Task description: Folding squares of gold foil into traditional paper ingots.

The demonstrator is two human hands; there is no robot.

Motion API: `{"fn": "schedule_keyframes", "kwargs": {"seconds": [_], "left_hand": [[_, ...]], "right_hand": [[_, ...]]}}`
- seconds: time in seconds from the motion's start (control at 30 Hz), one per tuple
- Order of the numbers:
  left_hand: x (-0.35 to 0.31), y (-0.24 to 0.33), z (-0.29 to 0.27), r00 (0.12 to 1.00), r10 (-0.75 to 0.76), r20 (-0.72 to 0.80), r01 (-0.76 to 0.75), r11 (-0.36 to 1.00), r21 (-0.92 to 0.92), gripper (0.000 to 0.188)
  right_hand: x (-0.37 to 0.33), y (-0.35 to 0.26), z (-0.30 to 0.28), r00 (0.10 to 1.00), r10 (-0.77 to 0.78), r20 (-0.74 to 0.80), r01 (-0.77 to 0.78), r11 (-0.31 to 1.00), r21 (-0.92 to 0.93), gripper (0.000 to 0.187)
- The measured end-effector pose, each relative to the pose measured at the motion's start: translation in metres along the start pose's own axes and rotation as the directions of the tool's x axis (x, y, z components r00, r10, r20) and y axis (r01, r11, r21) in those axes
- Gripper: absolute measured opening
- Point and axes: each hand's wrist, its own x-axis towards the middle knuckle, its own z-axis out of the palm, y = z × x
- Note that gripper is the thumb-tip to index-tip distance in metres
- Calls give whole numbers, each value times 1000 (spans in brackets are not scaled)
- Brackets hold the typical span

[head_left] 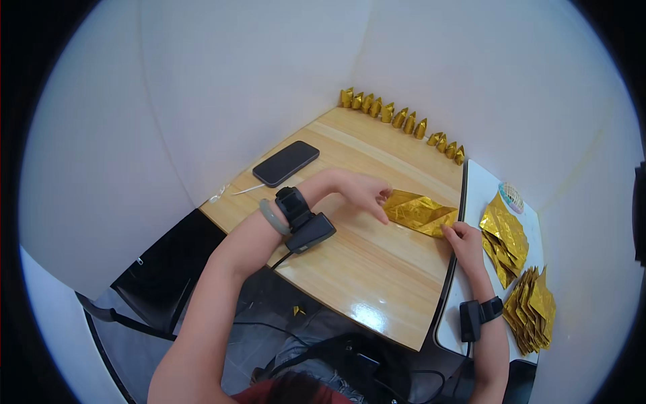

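Head view: a person works over the wooden table (343, 262), both hands at one folded gold foil sheet (422, 214). Sheet is over the table's right part, reaching near its right edge; flat on it or slightly raised, can't tell. Left hand (365, 196) is over the table at the sheet's left end, fingers curled, thumb lower and apart from them; whether it grips the foil, can't tell. Right hand (465, 241) is at the table's right edge, thumb and forefinger pinched on the sheet's near right corner. Row of folded gold pieces (387, 113) stands along the table's far edge. Dark phone (287, 163) lies on the table's left part, white cable (249, 190) at its end. Right of the table, a white surface (480, 176) bears a fanned gold pile (506, 232), a thicker gold stack (528, 313) nearer the person, and a round pale item (511, 196). Small gold scrap (298, 310) on the floor, table's near side.
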Motion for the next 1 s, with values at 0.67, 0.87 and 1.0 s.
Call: {"fn": "schedule_keyframes", "kwargs": {"seconds": [0.67,0.87,1.0], "left_hand": [[29,6,58,925,371,-86,-352,918,182,55],[21,20,56,986,139,89,-163,890,426,76],[23,14,56,988,134,82,-156,892,424,79]], "right_hand": [[-5,-13,17,882,-440,166,469,796,-383,61],[-7,-21,21,865,-278,417,420,857,-299,65],[-5,-19,18,877,-209,434,375,861,-344,69]]}}
